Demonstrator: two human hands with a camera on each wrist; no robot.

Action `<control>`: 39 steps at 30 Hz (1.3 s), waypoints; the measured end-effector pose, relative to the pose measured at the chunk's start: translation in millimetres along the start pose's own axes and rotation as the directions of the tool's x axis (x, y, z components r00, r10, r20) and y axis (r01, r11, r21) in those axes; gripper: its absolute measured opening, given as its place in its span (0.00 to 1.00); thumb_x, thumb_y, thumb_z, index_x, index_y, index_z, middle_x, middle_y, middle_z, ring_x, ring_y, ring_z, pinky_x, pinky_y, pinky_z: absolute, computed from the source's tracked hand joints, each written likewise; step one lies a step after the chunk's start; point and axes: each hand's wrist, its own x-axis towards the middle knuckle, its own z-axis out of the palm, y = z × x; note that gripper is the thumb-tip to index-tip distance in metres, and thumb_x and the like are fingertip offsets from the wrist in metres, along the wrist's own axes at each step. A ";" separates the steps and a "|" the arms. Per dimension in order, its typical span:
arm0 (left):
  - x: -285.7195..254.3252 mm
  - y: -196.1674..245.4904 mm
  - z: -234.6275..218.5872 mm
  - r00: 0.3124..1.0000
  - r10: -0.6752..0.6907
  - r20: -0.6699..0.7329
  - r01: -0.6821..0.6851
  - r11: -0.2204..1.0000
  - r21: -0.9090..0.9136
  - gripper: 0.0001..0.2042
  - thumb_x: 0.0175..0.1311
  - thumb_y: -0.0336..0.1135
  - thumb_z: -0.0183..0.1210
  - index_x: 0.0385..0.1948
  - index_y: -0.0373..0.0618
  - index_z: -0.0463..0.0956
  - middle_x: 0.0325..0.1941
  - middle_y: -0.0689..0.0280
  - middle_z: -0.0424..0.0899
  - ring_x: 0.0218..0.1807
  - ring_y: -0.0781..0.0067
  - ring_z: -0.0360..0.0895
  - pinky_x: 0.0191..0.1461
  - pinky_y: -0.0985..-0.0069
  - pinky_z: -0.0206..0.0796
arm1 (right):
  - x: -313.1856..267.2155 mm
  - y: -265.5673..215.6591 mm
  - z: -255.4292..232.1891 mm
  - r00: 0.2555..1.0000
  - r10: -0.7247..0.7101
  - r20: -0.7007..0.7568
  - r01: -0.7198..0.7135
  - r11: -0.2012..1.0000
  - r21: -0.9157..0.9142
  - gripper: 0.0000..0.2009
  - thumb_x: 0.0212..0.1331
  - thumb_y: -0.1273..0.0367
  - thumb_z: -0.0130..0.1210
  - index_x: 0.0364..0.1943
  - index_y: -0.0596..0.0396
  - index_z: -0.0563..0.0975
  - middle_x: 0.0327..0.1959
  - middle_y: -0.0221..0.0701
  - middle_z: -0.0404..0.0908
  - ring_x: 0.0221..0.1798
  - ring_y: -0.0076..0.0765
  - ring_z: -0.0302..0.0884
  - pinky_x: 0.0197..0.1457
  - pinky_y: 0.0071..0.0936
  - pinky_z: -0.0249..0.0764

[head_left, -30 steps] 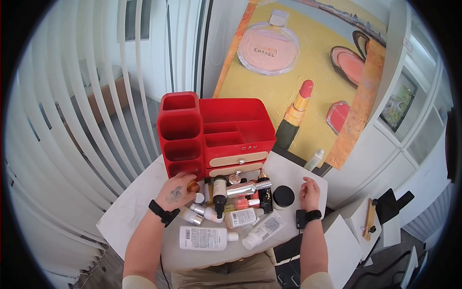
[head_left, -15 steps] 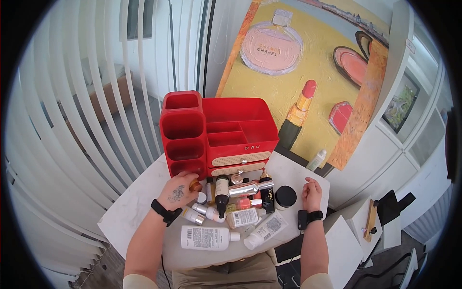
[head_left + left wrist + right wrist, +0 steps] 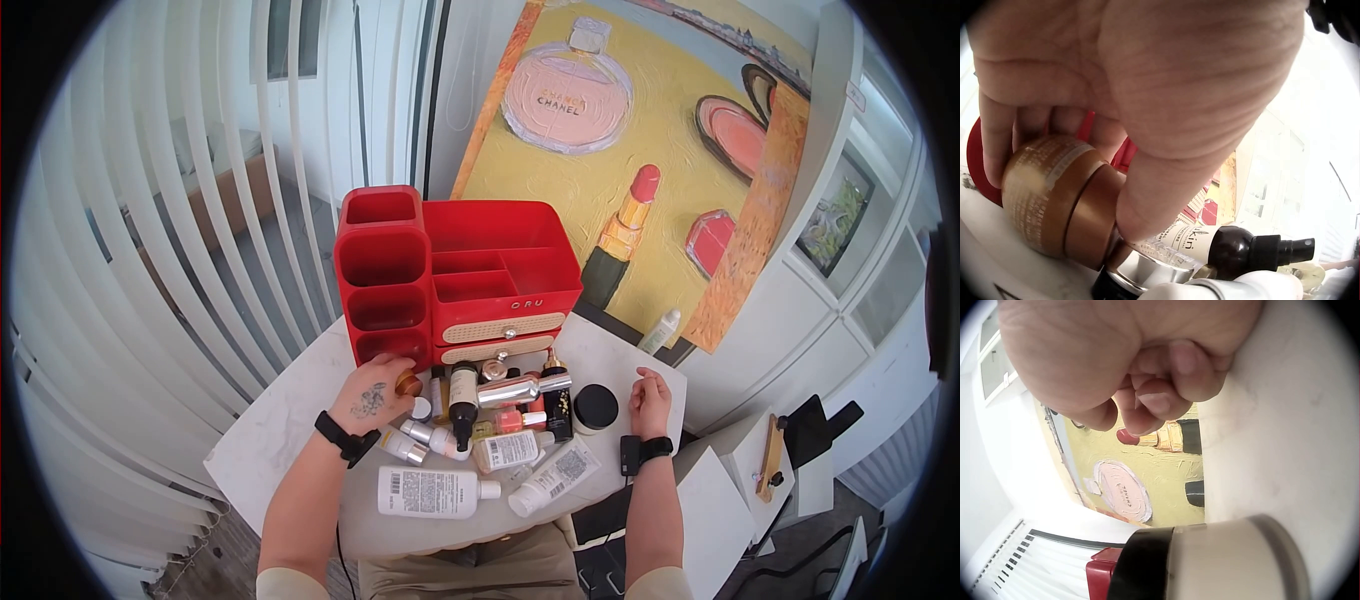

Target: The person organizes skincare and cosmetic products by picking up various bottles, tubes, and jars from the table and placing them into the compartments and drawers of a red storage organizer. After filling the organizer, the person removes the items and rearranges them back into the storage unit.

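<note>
On white desk (image 3: 270,430): pinching brown jar (image 3: 1050,197) in left hand (image 3: 368,393); with right hand (image 3: 650,402) loosely curled, empty; possibly knocking silver-topped container (image 3: 1150,270) aside by dragging jar sideways.

Vertical blinds (image 3: 100,190) hang left of a cosmetics painting (image 3: 655,145).

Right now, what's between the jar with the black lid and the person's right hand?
Just a narrow strip of bare white tabletop. The head view shows it, with the black-lidded jar on one side and the right hand on the other.
</note>
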 end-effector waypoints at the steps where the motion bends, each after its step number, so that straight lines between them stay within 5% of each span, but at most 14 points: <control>1: -0.1 0.7 -0.5 0.999 -0.029 0.026 0.029 1.000 0.001 0.25 0.47 0.36 0.66 0.50 0.41 0.75 0.51 0.54 0.79 0.52 0.53 0.77 0.56 0.67 0.70 | -1.4 -1.4 1.3 1.000 0.000 -0.007 0.000 1.000 0.003 0.10 0.70 0.66 0.47 0.41 0.56 0.77 0.19 0.21 0.71 0.16 0.14 0.59 0.18 0.14 0.52; 21: -0.7 -4.0 2.1 0.996 0.065 -0.055 -0.067 0.997 -0.032 0.24 0.48 0.35 0.65 0.51 0.41 0.76 0.51 0.54 0.79 0.51 0.52 0.78 0.55 0.67 0.71 | 4.6 7.0 -4.9 1.000 -0.014 -0.013 0.014 1.000 0.011 0.07 0.68 0.68 0.49 0.40 0.53 0.78 0.19 0.20 0.70 0.16 0.13 0.59 0.18 0.14 0.52; 30: -16.2 34.3 -45.0 0.990 0.048 -0.130 -0.076 0.972 -0.221 0.23 0.53 0.29 0.62 0.54 0.42 0.74 0.54 0.55 0.78 0.53 0.58 0.78 0.54 0.70 0.73 | 8.5 11.8 -8.9 1.000 -0.016 -0.013 0.016 1.000 0.018 0.07 0.67 0.69 0.49 0.41 0.54 0.78 0.19 0.19 0.70 0.17 0.12 0.58 0.18 0.13 0.51; 32: -22.0 43.2 -49.4 0.971 -0.137 -0.195 0.009 0.839 -0.544 0.22 0.56 0.24 0.60 0.55 0.42 0.73 0.53 0.60 0.78 0.54 0.66 0.77 0.53 0.74 0.73 | 9.3 12.4 -10.1 0.999 -0.036 0.004 0.036 0.999 -0.003 0.08 0.68 0.67 0.49 0.41 0.54 0.78 0.18 0.19 0.70 0.17 0.12 0.58 0.18 0.13 0.51; 34: -21.7 44.4 -60.2 0.966 -0.087 -0.243 -0.048 0.864 -0.501 0.21 0.59 0.21 0.56 0.56 0.41 0.72 0.53 0.62 0.78 0.55 0.70 0.76 0.52 0.76 0.73 | 9.6 14.6 -11.0 1.000 -0.025 0.009 0.025 1.000 0.000 0.09 0.69 0.66 0.49 0.41 0.54 0.78 0.18 0.19 0.69 0.16 0.12 0.57 0.18 0.13 0.51; 37: -10.1 57.2 -83.0 0.925 -0.273 -0.264 -0.098 0.502 -0.859 0.19 0.63 0.23 0.53 0.57 0.39 0.70 0.54 0.62 0.77 0.53 0.70 0.77 0.51 0.73 0.76 | 8.1 11.7 -10.2 1.000 -0.026 0.014 0.026 1.000 -0.002 0.08 0.69 0.66 0.49 0.41 0.54 0.78 0.18 0.19 0.69 0.16 0.12 0.57 0.18 0.13 0.51; 39: -0.1 67.8 -102.6 0.912 -0.295 -0.284 -0.132 0.445 -0.886 0.20 0.62 0.24 0.54 0.58 0.40 0.69 0.53 0.62 0.77 0.52 0.70 0.77 0.50 0.73 0.76 | 9.3 12.2 -10.6 0.999 -0.029 0.014 0.030 1.000 -0.003 0.08 0.69 0.66 0.49 0.41 0.53 0.78 0.19 0.18 0.69 0.16 0.12 0.57 0.18 0.13 0.51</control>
